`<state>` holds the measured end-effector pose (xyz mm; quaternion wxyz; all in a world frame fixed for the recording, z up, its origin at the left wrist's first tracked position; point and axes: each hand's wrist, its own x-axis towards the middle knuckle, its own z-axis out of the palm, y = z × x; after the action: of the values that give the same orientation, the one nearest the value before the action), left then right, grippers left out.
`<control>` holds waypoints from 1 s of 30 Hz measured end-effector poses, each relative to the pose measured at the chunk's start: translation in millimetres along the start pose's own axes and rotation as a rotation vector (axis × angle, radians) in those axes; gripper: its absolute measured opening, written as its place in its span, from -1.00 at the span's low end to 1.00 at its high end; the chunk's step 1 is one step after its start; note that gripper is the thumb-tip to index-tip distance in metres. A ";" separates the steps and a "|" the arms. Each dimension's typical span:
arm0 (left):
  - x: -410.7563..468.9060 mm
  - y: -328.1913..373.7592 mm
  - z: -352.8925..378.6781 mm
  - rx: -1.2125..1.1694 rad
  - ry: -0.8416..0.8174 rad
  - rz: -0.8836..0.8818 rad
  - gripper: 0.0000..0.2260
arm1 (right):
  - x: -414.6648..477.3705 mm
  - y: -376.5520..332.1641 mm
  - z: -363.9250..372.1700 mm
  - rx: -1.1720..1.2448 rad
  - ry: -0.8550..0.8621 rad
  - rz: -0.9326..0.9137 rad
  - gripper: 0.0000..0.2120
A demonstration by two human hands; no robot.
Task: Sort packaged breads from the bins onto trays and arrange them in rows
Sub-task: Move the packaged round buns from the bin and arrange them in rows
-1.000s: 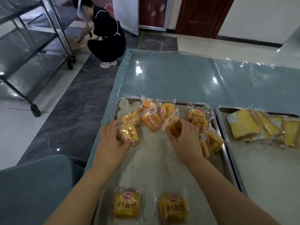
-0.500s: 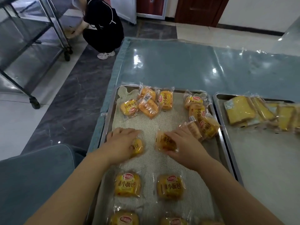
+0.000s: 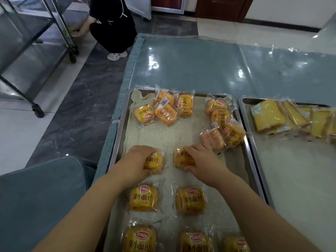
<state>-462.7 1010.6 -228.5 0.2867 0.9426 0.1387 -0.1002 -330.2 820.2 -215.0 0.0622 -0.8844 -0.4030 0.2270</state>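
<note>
- A person's left hand point(image 3: 135, 160) lies on a small round yellow bread in a clear printed wrapper point(image 3: 155, 163). Its grip is curled over the packet's left half.
- The right hand point(image 3: 201, 160) has its grip clamped on a second wrapped yellow bread point(image 3: 181, 159) just beside the first, with the fingers across the top and the thumb at the near edge.
- Both packets lie about midway along a rectangular steel tray point(image 3: 120, 124) lined with a pale mesh mat point(image 3: 163, 137). The tray sits on a desk point(image 3: 200, 66) covered in shiny blue-grey sheeting.
- Closer to the viewer, a near row of two wrapped breads point(image 3: 143, 198) sits side by side with the labels facing up. A bottom row of three point(image 3: 196, 240) is partly cut off.
- At the tray's far end are a left heap of packets point(image 3: 163, 110) and a right heap of packets point(image 3: 221, 120), both loose and overlapping.
- A second steel tray point(image 3: 243, 113) sits just beside on the right. It holds flat packets of yellow sliced bread point(image 3: 267, 115).
- Beyond the desk, a person in black point(image 3: 112, 24) crouches by a wheeled metal rack point(image 3: 27, 42).
</note>
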 end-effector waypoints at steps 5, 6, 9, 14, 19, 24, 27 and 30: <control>-3.5 0.9 3.2 0.061 -0.008 0.040 -0.41 | -7.5 -4.3 5.5 -0.009 0.022 -0.061 -0.39; -4.1 1.4 3.1 0.066 -0.017 0.039 -0.39 | -8.7 -3.3 6.5 -0.014 0.027 -0.067 -0.38; -6.2 7.0 0.1 0.084 -0.039 0.045 -0.35 | -14.0 1.9 4.3 0.018 0.053 -0.078 -0.39; -2.2 24.2 -0.4 0.105 0.068 0.041 -0.52 | -27.2 24.8 -2.8 0.119 0.345 -0.037 -0.55; 17.7 51.1 2.4 0.143 0.159 0.059 -0.67 | -31.9 58.3 -21.1 0.168 0.761 0.262 -0.64; 55.7 85.0 3.9 0.036 0.125 0.124 -0.66 | -26.0 95.5 -38.8 0.217 0.672 0.415 -0.46; 82.7 101.6 12.4 0.013 0.082 0.151 -0.60 | -22.8 105.2 -44.2 0.290 0.628 0.450 -0.49; 104.4 115.2 20.9 0.012 0.038 0.139 -0.53 | -19.0 110.7 -44.3 0.357 0.580 0.458 -0.66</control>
<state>-330.0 928.3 -214.5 0.2845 0.9534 0.0779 -0.0631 -245.3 735.4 -201.4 0.2735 -0.9539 -0.1160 0.0425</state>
